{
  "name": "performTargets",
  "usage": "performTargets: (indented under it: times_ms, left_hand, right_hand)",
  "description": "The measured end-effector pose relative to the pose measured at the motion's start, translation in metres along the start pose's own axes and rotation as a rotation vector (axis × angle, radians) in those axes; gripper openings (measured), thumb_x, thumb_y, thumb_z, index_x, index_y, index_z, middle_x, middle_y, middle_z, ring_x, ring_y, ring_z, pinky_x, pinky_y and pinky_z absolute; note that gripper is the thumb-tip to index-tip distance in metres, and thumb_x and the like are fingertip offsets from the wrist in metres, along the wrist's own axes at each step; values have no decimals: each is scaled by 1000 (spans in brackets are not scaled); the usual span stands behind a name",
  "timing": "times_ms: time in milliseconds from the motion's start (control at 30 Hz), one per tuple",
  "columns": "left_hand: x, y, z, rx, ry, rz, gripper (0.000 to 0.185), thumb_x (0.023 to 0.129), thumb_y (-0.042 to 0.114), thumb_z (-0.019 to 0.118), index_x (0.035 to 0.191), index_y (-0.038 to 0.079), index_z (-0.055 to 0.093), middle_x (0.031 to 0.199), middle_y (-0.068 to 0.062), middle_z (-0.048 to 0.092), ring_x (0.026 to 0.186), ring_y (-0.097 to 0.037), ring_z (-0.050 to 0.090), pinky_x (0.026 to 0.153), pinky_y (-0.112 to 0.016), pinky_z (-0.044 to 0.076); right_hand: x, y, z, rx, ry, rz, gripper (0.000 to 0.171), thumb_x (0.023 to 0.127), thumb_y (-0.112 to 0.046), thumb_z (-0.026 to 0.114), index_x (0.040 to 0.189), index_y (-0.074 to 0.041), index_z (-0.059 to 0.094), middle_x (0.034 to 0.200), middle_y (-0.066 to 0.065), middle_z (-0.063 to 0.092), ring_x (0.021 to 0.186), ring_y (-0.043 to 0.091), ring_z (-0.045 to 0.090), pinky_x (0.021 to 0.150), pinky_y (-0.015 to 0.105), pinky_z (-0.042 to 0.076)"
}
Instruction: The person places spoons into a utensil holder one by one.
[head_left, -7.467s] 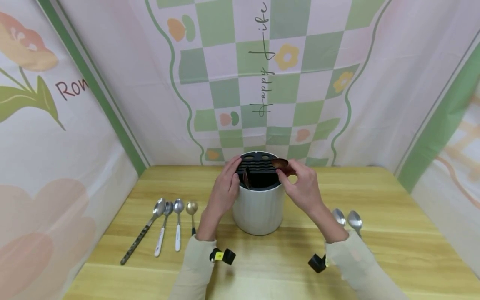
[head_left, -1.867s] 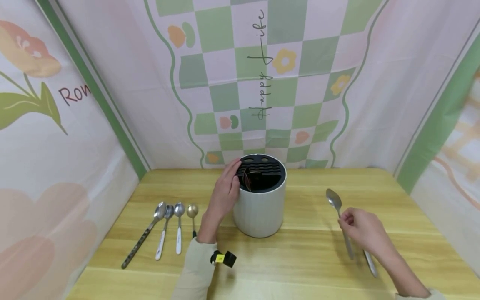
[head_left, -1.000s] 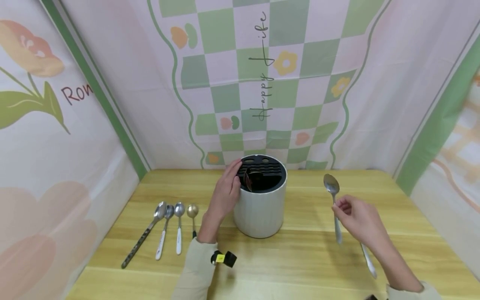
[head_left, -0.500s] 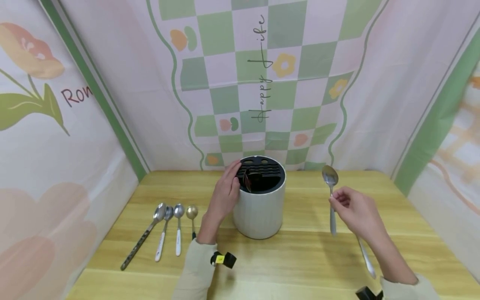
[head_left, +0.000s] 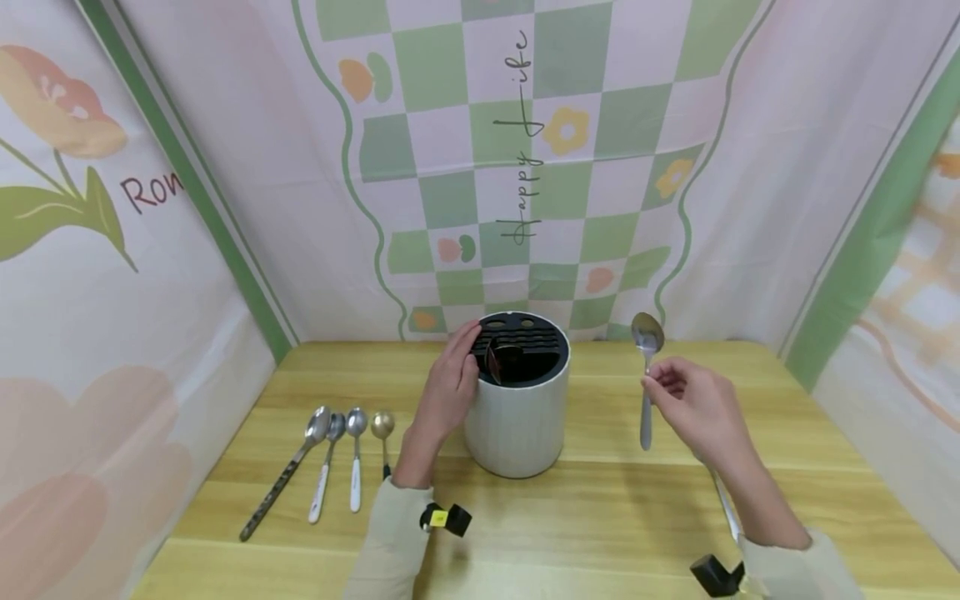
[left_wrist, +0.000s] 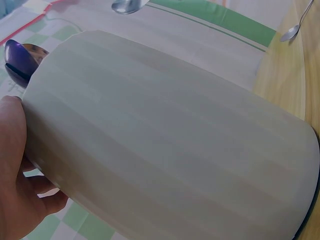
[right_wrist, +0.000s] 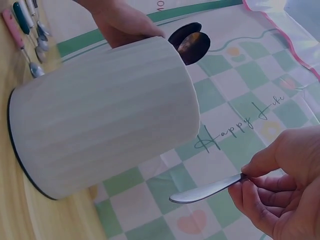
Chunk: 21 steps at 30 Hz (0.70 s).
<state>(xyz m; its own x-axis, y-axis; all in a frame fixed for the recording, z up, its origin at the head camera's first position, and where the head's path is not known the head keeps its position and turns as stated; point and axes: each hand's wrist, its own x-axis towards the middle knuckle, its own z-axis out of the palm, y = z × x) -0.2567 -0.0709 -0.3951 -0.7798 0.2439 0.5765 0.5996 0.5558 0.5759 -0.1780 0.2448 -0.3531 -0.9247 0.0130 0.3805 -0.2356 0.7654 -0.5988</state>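
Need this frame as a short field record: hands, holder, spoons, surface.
left hand: rests on the side and rim of the white holder
right hand: pinches a silver spoon, bowl up, right of the holder
holder contents: dark spoons standing in the black slotted top
loose spoons: four spoons in a row at left; another spoon partly hidden by the right forearm
surface: wooden table

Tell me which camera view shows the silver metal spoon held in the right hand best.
The head view: the whole silver metal spoon shows, bowl up, pinched mid-handle by the right hand. The right wrist view shows only its handle end past the fingers. The left wrist view catches just a spoon bowl at the top edge, probably the same one.
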Motion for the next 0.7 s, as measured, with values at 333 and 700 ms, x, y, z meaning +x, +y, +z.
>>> performTargets:
  times_ms: [333,700]
  left_hand:
    - [0,1,-1,-9,5,-1,47,102,11,36,147,-2,44,155,-13,43,145,-29,40,121,-44,33]
    - [0,0,-1,-3,-9,-14,48,103,13,34,148,0,43,156,-14,41,146,-28,39,122,-43,33]
  right_hand:
    - [11,-11,4,47,66,-43,14,94,-12,65,97,1,67,89,14,70,72,-11,54,64,7,50]
    - [24,-27,7,91,76,-65,16,96,-13,64,98,3,66,92,18,69,77,3,59,65,4,49]
